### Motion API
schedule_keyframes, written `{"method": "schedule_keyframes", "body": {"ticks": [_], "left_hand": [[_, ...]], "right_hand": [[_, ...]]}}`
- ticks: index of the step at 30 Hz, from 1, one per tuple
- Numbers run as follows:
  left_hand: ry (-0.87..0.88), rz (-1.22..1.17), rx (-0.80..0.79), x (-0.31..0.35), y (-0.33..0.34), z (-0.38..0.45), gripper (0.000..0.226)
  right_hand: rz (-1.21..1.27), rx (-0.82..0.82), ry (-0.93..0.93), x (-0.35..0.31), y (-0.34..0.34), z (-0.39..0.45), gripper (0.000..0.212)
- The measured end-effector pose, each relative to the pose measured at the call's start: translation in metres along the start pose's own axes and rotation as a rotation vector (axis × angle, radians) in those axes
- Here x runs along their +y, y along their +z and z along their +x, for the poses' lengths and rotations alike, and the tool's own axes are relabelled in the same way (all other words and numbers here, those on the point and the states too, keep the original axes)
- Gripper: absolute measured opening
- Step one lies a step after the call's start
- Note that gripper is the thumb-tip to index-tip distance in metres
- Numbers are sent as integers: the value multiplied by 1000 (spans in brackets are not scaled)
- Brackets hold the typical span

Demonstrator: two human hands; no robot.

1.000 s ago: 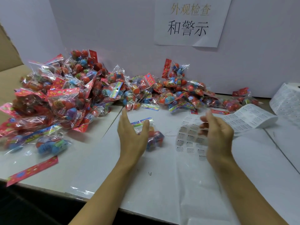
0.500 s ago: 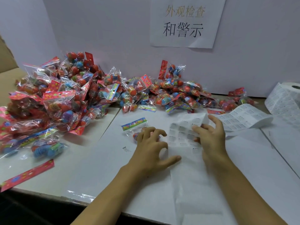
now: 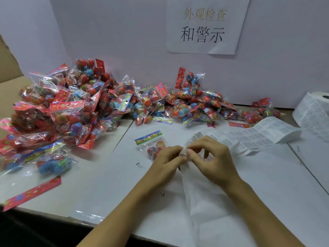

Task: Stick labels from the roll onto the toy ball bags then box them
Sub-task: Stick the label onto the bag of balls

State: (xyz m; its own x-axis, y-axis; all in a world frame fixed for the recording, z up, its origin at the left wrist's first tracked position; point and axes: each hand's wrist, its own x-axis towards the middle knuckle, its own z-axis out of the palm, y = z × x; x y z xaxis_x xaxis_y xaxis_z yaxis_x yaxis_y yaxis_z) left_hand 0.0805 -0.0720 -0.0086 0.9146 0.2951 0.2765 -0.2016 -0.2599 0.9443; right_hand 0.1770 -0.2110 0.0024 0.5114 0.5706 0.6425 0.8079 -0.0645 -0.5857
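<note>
White backing paper fills the near view, and I'm watching both hands meet right on its edge. My left hand [image 3: 168, 160] and right hand [image 3: 211, 161] sit thumb to thumb, fingers curled and pinched together on the label strip [image 3: 231, 138], working at what looks like one label's corner; the label itself is too small to make out. Just beyond the left knuckles lies the toy ball bag [image 3: 151, 143], touching that hand, its colourful header pointing away and left. So the bag sits up and to the left of the pinch, and the left hand is the nearer one; I judge the peeled label travels that way. The strip's long axis runs off to the right toward the label roll [image 3: 313, 111] at the far right edge. White table [image 3: 110, 184] underneath. Farther back, a heap of bags [image 3: 71, 107] spreads along the white wall, with a paper sign [image 3: 204, 25] above.
</note>
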Motion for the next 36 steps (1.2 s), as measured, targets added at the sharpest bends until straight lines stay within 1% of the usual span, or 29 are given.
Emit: {"method": "schedule_keyframes", "body": {"ticks": [2,4,9,12,15,19,22,25,26,28,29,30,31,32,33,34,35,36], "left_hand": [[3,-4,-12,2,-2,-1,32],[21,61,-33,1,-3,-2,32],[81,172,-138,0,-7,-6,17],[102,240,-139,-2,-6,-6,19],[123,273,-119,-2,-6,-7,30],[142,304,-113,-1,-7,-7,26],[161,342,-129,0,-4,-8,22],[179,331,-108,-3,-2,-6,20],[174,336,-94,-5,-2,-6,18],[163,367,-13,-10,-3,-6,12],[156,374,57,-12,-4,-6,14],[143,375,137,-13,-4,-6,31],[151,367,216,-13,-4,-6,49],[181,357,277,-13,-5,-5,59],[196,323,301,-10,-4,-4,59],[183,258,269,-7,-4,-4,50],[139,175,195,-4,-3,-2,39],[89,89,117,-1,-3,-2,34]], "right_hand": [[34,-5,22,2,-1,0,11],[59,-22,36,4,-4,0,11],[140,-118,124,7,-9,2,7],[151,-162,130,10,-14,1,7],[151,-186,125,10,-14,1,6],[152,-186,136,11,-13,2,10],[101,-127,76,8,-12,1,8],[15,1,27,5,-7,0,13],[-18,74,32,6,-7,1,15],[-66,304,88,10,-12,3,15],[-92,434,111,12,-16,4,15],[-131,535,105,14,-20,5,16],[-178,585,72,14,-21,5,19],[-215,586,22,13,-19,3,23],[-232,548,-32,11,-14,2,23],[-227,480,-82,9,-7,0,20],[-211,399,-121,6,0,-1,16],[-193,321,-152,3,7,-2,12]]}}
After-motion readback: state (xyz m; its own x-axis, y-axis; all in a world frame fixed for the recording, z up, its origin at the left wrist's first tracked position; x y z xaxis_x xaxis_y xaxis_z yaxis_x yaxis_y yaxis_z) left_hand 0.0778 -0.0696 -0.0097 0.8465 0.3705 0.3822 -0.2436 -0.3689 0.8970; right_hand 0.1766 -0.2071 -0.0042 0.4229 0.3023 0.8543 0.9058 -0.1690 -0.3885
